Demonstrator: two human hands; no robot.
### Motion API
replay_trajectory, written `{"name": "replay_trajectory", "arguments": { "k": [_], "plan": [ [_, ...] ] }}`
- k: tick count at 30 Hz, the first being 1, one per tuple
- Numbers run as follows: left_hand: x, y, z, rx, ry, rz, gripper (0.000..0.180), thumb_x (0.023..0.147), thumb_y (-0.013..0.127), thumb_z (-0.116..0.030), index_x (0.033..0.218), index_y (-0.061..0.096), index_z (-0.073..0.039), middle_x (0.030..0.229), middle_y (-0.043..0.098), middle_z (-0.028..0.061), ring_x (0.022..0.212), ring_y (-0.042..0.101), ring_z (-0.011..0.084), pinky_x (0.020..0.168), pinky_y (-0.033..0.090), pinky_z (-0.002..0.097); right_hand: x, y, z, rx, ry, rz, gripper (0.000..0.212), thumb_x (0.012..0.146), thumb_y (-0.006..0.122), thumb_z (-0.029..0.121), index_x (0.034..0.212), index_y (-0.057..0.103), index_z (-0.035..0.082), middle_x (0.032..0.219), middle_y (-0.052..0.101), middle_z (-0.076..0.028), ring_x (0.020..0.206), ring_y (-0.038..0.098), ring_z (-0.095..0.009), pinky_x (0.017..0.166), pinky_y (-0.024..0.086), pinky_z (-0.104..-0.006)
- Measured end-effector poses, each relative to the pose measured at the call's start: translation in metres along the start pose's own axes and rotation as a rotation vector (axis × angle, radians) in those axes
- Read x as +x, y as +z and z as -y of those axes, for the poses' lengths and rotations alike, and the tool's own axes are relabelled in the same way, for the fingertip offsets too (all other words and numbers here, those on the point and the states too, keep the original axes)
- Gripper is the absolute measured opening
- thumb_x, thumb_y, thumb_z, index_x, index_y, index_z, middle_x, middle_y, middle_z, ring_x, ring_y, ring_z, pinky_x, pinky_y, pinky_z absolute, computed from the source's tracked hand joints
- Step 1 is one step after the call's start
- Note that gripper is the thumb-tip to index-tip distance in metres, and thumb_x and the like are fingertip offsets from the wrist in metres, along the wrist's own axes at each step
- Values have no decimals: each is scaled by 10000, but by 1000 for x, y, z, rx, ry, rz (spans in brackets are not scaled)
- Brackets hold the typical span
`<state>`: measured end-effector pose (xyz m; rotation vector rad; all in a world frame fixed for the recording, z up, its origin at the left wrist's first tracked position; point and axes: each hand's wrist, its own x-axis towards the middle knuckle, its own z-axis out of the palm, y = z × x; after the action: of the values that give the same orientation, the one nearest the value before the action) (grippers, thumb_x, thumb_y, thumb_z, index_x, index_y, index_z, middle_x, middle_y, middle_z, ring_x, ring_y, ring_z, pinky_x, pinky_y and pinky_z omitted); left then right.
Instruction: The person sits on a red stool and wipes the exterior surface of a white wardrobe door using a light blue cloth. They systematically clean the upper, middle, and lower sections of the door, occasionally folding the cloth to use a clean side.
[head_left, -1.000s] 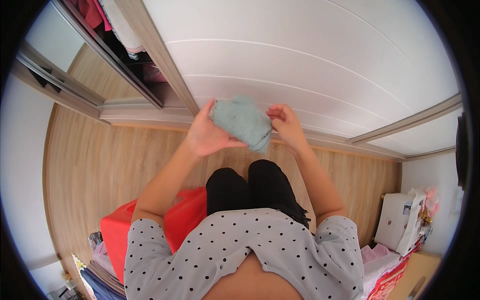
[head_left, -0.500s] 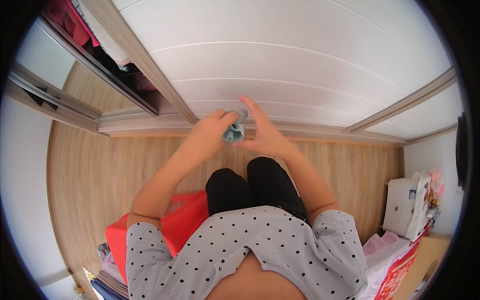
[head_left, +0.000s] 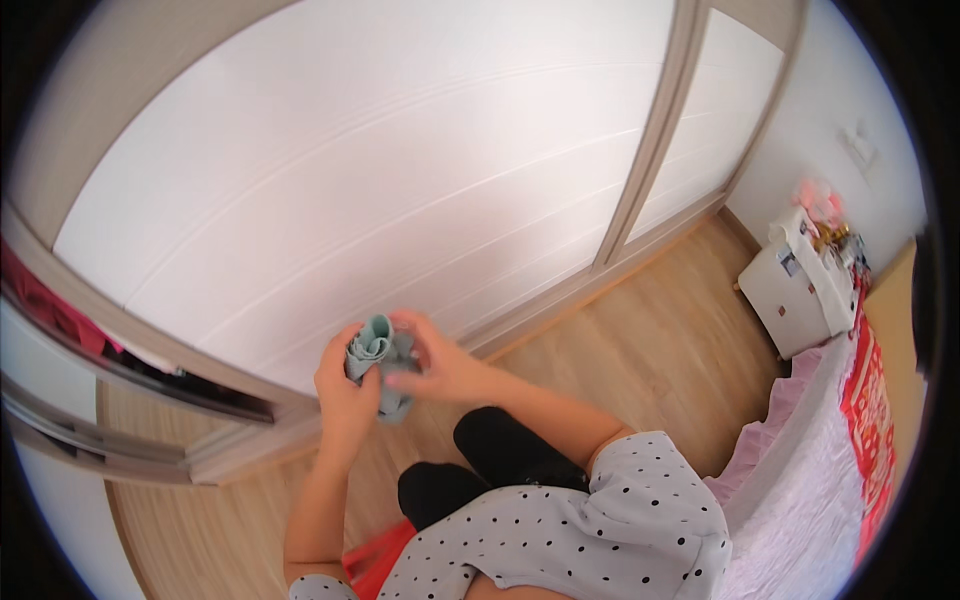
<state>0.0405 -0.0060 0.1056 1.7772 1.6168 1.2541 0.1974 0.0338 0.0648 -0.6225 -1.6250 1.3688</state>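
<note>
A pale grey-green piece of cloth (head_left: 371, 340), rolled into a loose bundle with its coiled end facing up, is held in front of the white wardrobe door. My left hand (head_left: 345, 385) is closed round the roll's left side, thumb across the front. On the other side my right hand (head_left: 440, 365) curves round the looser part of the cloth, its thumb against the front and fingers behind; it is slightly smeared by motion. A looser fold of the cloth hangs below the roll between my hands. What kind of garment or fabric it is, I cannot make out.
The white sliding wardrobe door (head_left: 420, 150) stands ahead, with pink clothes (head_left: 60, 310) in the gap at left. A white cabinet (head_left: 790, 300) with pink flowers stands at right, near a bed with a pink-white cover (head_left: 790, 490). Red fabric (head_left: 375, 558) lies beside my legs.
The view has swung toward the right, showing more of the cabinet and bed. The cloth bundle is turned with its coil upward, and my right hand has come in round it.
</note>
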Motion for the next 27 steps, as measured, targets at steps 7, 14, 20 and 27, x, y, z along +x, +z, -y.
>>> {"name": "replay_trajectory", "arguments": {
  "k": [7, 14, 20, 27],
  "plan": [
    [19, -4, -40, -310, 49, -9, 375, 799, 550, 21, 1169, 497, -19, 1142, 533, 113, 1055, 514, 210, 878, 408, 313, 7, -59, 4, -195, -138, -307, 343, 823, 587, 124, 1136, 474, 40, 1040, 531, -103, 985, 496, -168, 832, 413, -290],
    [56, -199, 10, 96, 412, -1191, 293, 926, 425, -194, 1085, 458, 50, 1119, 506, 149, 1012, 499, 219, 912, 382, 324, 65, -324, 109, -661, -640, -1272, 247, 790, 635, 222, 803, 607, -23, 625, 506, -38, 578, 442, -126, 517, 354, -297],
    [84, -232, 49, -298, 178, -842, 527, 940, 340, -386, 1273, 341, 22, 1279, 420, 105, 1173, 387, 202, 994, 277, 326, 105, -370, 136, -1006, -537, -1409, 267, 815, 571, 199, 755, 520, -56, 782, 535, -165, 706, 492, -304, 645, 386, -392],
    [91, -232, 63, -568, -3, -782, 688, 901, 342, -521, 1361, 230, -22, 1415, 246, 81, 1273, 259, 223, 1044, 194, 317, 172, -205, 100, -741, -920, -1512, 181, 780, 568, 125, 763, 471, -26, 753, 461, -166, 762, 443, -328, 659, 351, -418]
  ]
}}
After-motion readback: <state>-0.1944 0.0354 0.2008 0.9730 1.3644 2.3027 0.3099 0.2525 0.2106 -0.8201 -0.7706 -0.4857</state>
